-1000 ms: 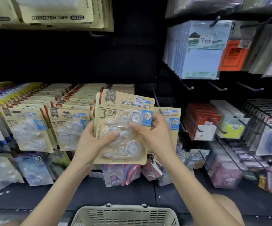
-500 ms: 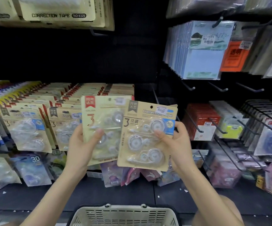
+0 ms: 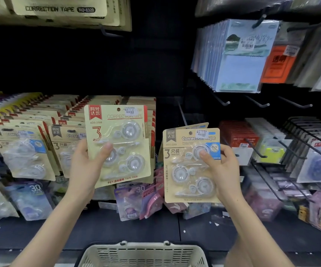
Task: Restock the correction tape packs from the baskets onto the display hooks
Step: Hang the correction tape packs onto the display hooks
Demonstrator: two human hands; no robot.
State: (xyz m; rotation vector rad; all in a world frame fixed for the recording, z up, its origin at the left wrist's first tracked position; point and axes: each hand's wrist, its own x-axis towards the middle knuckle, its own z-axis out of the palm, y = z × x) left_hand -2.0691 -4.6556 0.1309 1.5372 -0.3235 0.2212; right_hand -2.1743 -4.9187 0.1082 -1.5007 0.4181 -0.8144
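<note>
Up front in the head view, the left hand (image 3: 86, 166) grips a red-label pack (image 3: 121, 130) of correction tape, thumb pressed on its blister, raised before the hanging packs (image 3: 26, 151) on the display. The right hand (image 3: 224, 168) pinches a blue-label pack (image 3: 186, 176), lower and well apart to the right, just below a black hook (image 3: 181, 113). A cream basket (image 3: 142, 255) sits below, between the forearms.

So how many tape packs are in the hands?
2 in front: one red-labelled pack in the left hand, one blue-labelled pack in the right hand; more may hide behind.
</note>
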